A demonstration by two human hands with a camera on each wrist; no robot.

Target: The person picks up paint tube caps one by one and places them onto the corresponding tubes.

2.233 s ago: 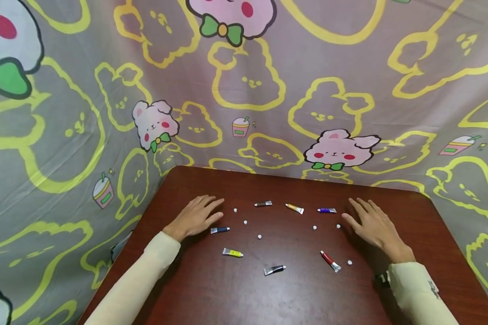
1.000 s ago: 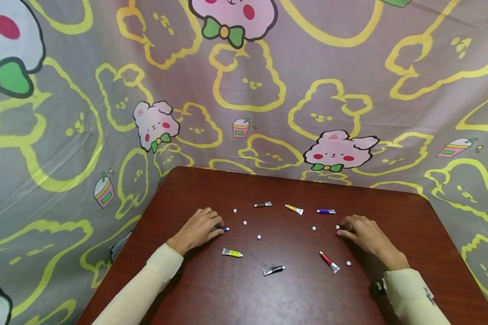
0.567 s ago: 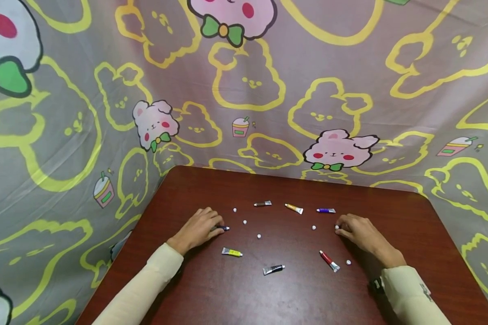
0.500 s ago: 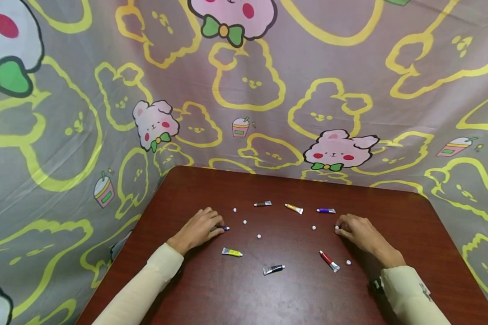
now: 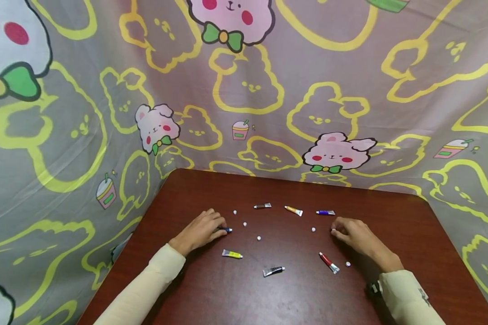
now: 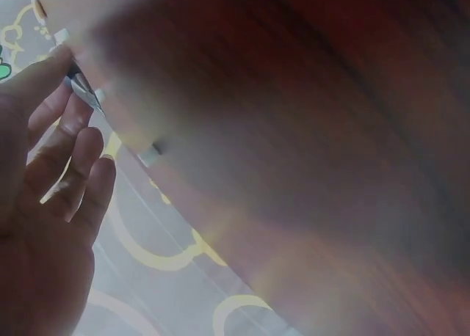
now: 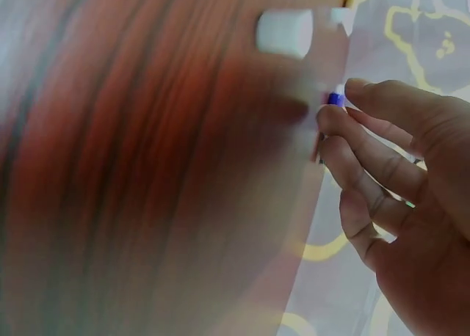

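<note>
Several small paint tubes and white caps lie scattered on a dark red-brown table [image 5: 293, 298]. My left hand [image 5: 218, 228] curls its fingers round the blue tube [image 5: 227, 229], whose tip sticks out to the right. In the left wrist view the left hand [image 6: 70, 79] holds that tube [image 6: 84, 88] at the fingertips. My right hand [image 5: 335, 230] pinches a white cap [image 5: 333, 230] against the table, just below the purple tube [image 5: 325, 212]. The right wrist view shows the curled fingers [image 7: 367, 141] beside a blue-purple tip [image 7: 336, 99].
Brown [image 5: 262, 206], orange [image 5: 294, 210], yellow-green [image 5: 232, 254], black [image 5: 274, 271] and red [image 5: 329, 262] tubes lie between the hands. Loose caps [image 5: 259, 237] dot the middle. A cartoon-print cloth [image 5: 244, 90] hangs close round the table's far and side edges.
Both hands lay flat at first. The left hand has curled round the blue tube; the right has drawn in leftward and closed its fingertips on a white cap.
</note>
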